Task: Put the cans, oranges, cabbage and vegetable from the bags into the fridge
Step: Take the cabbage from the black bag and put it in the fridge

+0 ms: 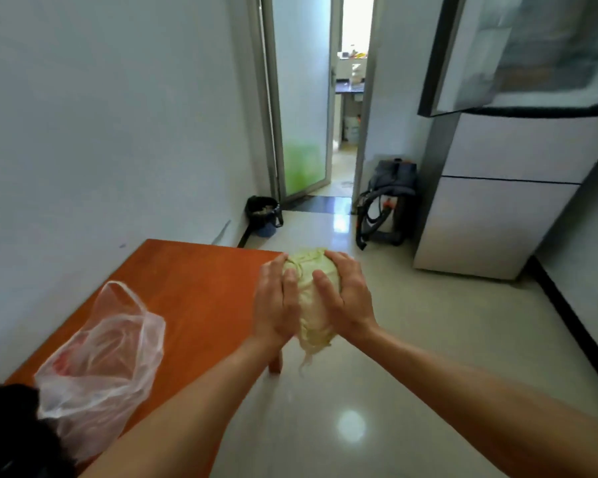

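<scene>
Holding cabbage (313, 294) in mid-air just past the worktop (194, 281) corner, over the floor. Clamped from both sides by left grip (277, 305) and right grip (346, 301), fingers curved round the head, nothing supporting underneath. Noting ragged outer leaves hanging loose below. Thin plastic bag (107, 357) slumped on the worktop. Fridge (497, 208) well apart to the right, upper door (532, 53) swung open. Likely risks: slipping out of a side squeeze; shedding loose leaves; knocking the open door on approach.
</scene>
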Tool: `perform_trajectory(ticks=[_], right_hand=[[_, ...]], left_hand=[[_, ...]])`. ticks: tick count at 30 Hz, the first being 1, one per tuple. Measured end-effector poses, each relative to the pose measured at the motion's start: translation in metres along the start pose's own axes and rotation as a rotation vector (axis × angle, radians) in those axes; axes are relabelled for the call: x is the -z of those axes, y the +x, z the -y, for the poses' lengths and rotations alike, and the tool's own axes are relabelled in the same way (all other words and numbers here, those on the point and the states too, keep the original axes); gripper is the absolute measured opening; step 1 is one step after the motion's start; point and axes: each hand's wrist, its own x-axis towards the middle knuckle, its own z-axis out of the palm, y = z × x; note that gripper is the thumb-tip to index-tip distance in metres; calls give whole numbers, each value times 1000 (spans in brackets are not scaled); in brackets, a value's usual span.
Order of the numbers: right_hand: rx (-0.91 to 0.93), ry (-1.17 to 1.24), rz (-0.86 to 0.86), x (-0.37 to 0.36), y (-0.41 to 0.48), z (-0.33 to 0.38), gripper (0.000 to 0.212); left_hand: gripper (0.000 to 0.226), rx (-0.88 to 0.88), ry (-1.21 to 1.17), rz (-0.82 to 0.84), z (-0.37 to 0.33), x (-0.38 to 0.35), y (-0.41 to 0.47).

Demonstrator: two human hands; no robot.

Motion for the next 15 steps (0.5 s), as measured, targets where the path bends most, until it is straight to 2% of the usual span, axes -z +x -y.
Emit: perform_trajectory(ticks=[7,15], right_hand=[[-46,-166,-163,149,85,-90,71],[-113,-255,-324,252,187,-192,72]], left_hand=[[54,-25,-140,133,-89,-171,57],[53,-95,-220,292,-131,-344,150]])
